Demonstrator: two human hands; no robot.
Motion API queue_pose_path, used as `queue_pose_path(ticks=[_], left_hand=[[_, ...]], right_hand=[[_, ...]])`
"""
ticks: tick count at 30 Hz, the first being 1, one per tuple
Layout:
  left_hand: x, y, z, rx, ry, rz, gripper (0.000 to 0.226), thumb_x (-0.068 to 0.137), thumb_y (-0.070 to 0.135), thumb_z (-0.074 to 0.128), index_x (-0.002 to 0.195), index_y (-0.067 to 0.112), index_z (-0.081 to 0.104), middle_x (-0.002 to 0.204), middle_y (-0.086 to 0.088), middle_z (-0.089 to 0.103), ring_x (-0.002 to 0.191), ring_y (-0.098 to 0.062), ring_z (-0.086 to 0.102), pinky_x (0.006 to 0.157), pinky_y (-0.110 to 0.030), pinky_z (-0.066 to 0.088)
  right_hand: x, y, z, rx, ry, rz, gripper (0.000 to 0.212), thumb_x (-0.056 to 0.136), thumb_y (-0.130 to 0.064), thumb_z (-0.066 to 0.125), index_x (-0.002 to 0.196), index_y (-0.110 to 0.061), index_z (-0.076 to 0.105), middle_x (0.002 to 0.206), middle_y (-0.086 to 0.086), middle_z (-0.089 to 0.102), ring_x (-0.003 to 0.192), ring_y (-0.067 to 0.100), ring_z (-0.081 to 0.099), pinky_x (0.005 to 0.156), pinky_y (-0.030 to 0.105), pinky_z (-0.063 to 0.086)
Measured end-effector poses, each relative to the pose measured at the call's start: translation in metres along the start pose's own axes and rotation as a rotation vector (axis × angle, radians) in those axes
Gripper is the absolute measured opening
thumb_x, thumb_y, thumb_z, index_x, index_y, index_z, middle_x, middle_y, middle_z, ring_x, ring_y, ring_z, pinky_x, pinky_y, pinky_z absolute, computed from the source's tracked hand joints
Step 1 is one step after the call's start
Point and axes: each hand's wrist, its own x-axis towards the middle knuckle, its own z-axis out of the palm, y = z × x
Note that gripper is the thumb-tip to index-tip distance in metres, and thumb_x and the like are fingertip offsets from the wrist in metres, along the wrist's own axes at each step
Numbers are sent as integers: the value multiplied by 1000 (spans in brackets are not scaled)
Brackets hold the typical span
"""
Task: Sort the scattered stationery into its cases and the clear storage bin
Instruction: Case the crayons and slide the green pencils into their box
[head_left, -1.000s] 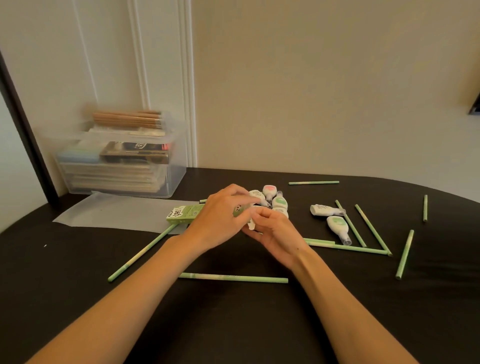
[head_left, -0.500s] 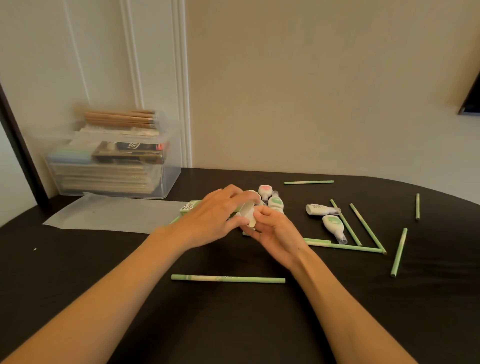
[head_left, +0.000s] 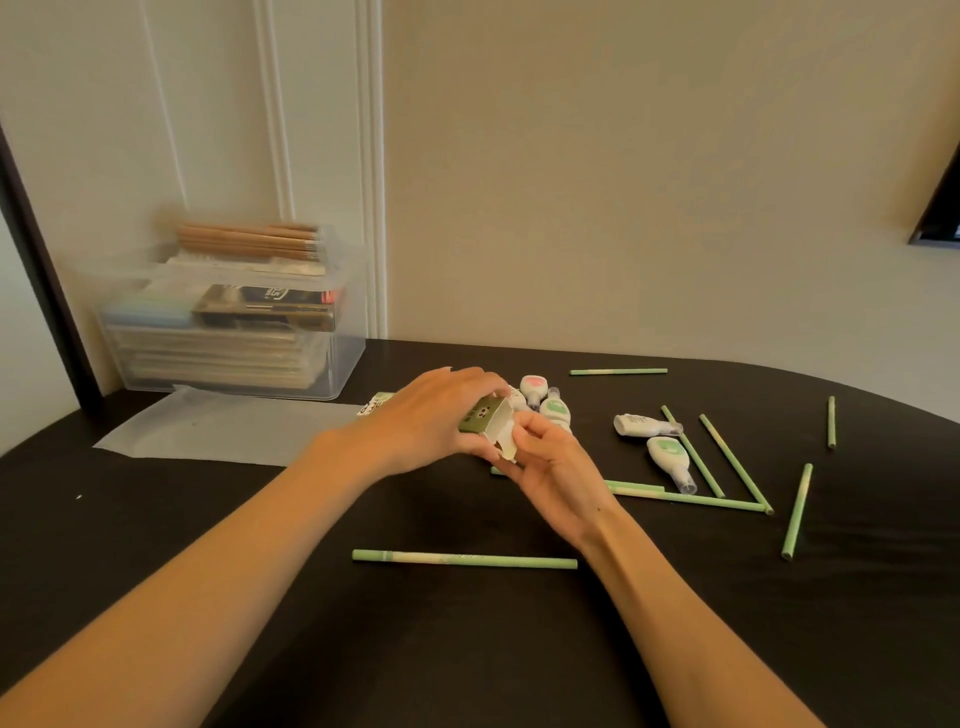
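Note:
A small green cardboard case (head_left: 488, 425) with a white open end is gripped from the left by my left hand (head_left: 431, 421), just above the black table (head_left: 467, 649). My right hand (head_left: 550, 467) pinches the flap at the case's open end. Several white correction tapes with green or pink labels lie behind my hands (head_left: 553, 410) and to the right (head_left: 667, 457). Green pencils are scattered over the table, one near me (head_left: 465, 559) and several at the right (head_left: 797, 512). The clear storage bin (head_left: 234, 332) stands at the back left, filled with stationery and topped with wooden pencils.
A translucent sheet (head_left: 223, 431) lies flat in front of the bin. Another green case (head_left: 375, 404) peeks out behind my left wrist. The wall rises right behind the table; the table's curved edge runs along the far right.
The case has been lifted and turned so its white open end now shows between my hands. My right hand's fingers have shifted onto the flap. The long pencil by my left forearm is out of sight.

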Motion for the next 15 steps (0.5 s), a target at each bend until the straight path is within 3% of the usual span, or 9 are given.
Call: queue_pose_path(ticks=[8,12,15], left_hand=[[-17,-17,-4,11,224,-123,51,78,37,70,120,20,45,118,2,43,104,-14,48,79,-21,39],[-36,-40,-11,166,562,-349,45,80,26,71,113,10,46,111,-7,46,98,-22,48,74,-27,35],[-44,-59,-6,266,574,-560,47,82,23,68,120,10,43,118,-10,49,107,-26,45,87,-34,37]], right_hand=[[3,0,17,150,119,20,21,96,-8,41,105,-6,60,99,13,70,102,26,64,97,38,47],[16,12,38,-317,197,57,22,96,-3,41,105,-10,60,96,12,67,90,18,66,83,28,53],[23,28,63,-857,69,-53,23,94,-4,45,101,-16,63,85,1,62,77,9,59,73,19,51]])
